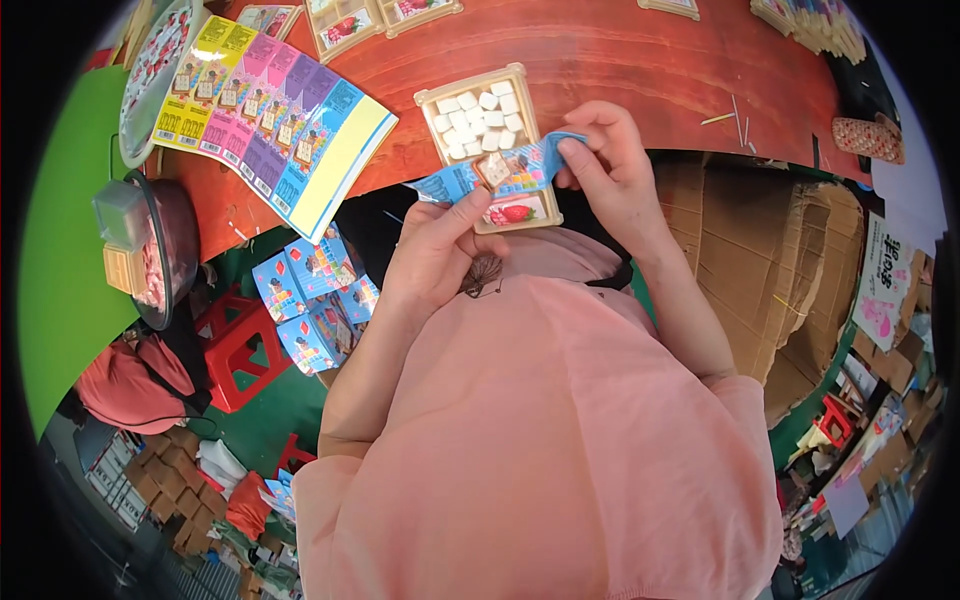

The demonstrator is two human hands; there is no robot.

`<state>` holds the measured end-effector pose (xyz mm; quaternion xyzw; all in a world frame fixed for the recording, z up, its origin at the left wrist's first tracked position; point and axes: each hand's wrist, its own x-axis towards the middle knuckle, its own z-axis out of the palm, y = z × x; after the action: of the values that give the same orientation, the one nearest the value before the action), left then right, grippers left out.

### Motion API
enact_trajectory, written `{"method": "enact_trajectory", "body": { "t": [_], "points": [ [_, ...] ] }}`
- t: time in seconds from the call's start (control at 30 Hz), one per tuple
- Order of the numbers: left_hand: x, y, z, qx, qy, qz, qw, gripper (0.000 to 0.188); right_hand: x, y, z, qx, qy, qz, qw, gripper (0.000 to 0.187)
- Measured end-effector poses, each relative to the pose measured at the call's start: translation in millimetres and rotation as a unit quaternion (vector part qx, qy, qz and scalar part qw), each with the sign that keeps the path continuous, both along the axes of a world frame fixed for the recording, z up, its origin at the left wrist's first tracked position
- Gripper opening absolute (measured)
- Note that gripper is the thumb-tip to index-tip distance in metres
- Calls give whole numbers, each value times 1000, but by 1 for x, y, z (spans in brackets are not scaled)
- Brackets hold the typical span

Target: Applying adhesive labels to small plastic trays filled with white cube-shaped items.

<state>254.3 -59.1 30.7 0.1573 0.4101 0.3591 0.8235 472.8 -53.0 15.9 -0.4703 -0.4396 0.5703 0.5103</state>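
Observation:
A tan plastic tray point(425, 100) sits at the table's near edge, holding many small white cubes point(478, 118) in its far compartment. Its near compartment shows a card with a red strawberry picture point(515, 212). Across the tray's middle stretches a printed blue label strip point(520, 170), its right end curled up. My left hand point(435, 240) is closed at the strip's left part, with the thumb laid on it near the tray's side. The strip's right end is pinched between the thumb and fingers of my right hand point(608, 165).
A sheet of colourful labels point(270, 120) hangs over the table's edge at left. More tan trays point(345, 30) lie at the far side. A dark bowl point(175, 250) stands at far left, a red stool point(240, 350) below. Cardboard point(770, 270) is at right.

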Motion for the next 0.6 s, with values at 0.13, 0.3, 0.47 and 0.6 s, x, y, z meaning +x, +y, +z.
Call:
{"method": "enact_trajectory", "body": {
  "t": [0.13,0.3,0.47,0.6],
  "points": [
    [15,2,19,59,33,7,998,25,-18,2,-17,9,142,21,990,16],
    [23,6,24,91,92,39,991,25,-18,2,-5,-65,233,18,970,13],
    [27,8,25,115,121,48,985,26,-17,1,-1,-81,191,31,978,28],
    [26,6,25,154,154,49,975,25,-13,2,4,-32,245,72,966,32]
  ]
}}
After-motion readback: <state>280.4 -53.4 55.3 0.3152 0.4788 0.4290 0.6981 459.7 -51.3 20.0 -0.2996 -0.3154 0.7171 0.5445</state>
